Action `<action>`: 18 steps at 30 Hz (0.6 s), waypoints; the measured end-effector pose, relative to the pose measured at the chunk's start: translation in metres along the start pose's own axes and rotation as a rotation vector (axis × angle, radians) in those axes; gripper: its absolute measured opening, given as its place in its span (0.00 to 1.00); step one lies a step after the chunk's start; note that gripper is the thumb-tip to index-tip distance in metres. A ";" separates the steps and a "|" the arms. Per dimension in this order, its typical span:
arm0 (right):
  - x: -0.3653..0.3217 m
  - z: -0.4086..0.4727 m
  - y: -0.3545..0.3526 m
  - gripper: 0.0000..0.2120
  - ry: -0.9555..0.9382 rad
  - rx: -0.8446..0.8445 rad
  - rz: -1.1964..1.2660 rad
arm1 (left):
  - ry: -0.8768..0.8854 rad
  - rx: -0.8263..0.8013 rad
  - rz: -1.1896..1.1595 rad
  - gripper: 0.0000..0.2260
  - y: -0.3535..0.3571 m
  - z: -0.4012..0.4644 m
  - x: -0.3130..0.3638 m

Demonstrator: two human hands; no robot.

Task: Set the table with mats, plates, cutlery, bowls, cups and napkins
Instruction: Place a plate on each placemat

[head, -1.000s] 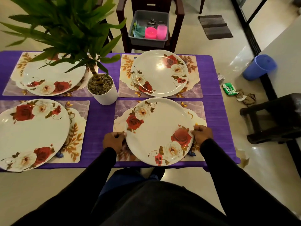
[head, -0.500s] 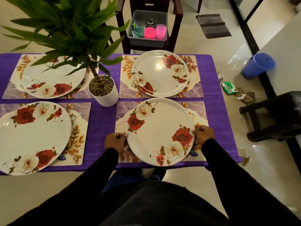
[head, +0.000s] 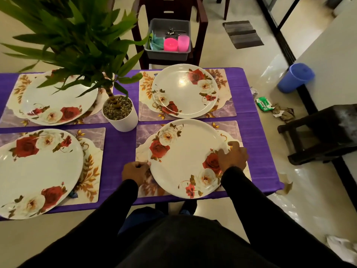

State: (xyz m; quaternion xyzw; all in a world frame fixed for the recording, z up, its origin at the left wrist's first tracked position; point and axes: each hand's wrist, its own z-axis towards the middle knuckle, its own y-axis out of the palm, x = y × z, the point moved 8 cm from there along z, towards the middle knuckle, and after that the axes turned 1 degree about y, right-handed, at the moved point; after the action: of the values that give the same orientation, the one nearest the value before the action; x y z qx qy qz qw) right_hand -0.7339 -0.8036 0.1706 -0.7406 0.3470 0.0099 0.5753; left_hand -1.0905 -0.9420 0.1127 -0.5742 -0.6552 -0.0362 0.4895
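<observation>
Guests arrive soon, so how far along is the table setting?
Done: four mats, each with a plate. In hand: the near right plate, left hand gripping its rim, right hand resting on it. Left: cutlery, pink cups and napkins still in the grey bin; no bowls identifiable.

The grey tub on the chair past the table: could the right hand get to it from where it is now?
Probably yes, with a long lean. The right hand rests on the near plate; between it and the grey tub lies only the flat far plate, and the plant stands off to the left.
</observation>
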 end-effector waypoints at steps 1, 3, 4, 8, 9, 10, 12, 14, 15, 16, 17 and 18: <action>-0.010 -0.006 0.000 0.17 -0.062 0.003 0.011 | 0.011 0.036 0.003 0.08 -0.005 -0.003 0.005; -0.028 -0.017 0.006 0.14 -0.182 -0.046 0.070 | 0.102 0.107 -0.001 0.06 -0.015 -0.009 0.021; -0.034 -0.021 0.009 0.13 -0.219 -0.089 0.117 | 0.168 0.114 -0.007 0.07 -0.016 -0.012 0.032; -0.049 -0.037 0.012 0.12 -0.279 -0.217 0.251 | 0.330 -0.017 -0.073 0.12 0.005 -0.029 0.072; -0.050 -0.039 0.011 0.11 -0.300 -0.227 0.255 | 0.341 -0.052 -0.075 0.13 0.013 -0.032 0.081; -0.052 -0.040 0.011 0.11 -0.314 -0.249 0.258 | 0.360 -0.079 -0.069 0.14 0.020 -0.036 0.088; -0.052 -0.042 0.006 0.11 -0.311 -0.307 0.291 | 0.389 -0.132 -0.050 0.17 0.033 -0.046 0.101; -0.053 -0.036 -0.003 0.11 -0.321 -0.331 0.338 | 0.402 -0.170 -0.053 0.18 0.046 -0.053 0.110; -0.054 -0.031 -0.008 0.10 -0.339 -0.319 0.327 | 0.413 -0.181 -0.052 0.17 0.050 -0.056 0.113; -0.055 -0.025 -0.015 0.10 -0.360 -0.307 0.318 | 0.431 -0.194 -0.045 0.16 0.058 -0.061 0.117; -0.052 -0.018 -0.020 0.10 -0.378 -0.306 0.315 | 0.445 -0.210 -0.039 0.15 0.068 -0.066 0.120; -0.049 -0.010 -0.025 0.10 -0.388 -0.318 0.326 | 0.451 -0.220 -0.041 0.14 0.080 -0.071 0.124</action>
State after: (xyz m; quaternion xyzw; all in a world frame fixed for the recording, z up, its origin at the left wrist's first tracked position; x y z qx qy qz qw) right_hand -0.7620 -0.7854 0.2156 -0.7404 0.3388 0.2978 0.4984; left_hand -0.9679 -0.8693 0.1935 -0.5881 -0.5331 -0.2446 0.5569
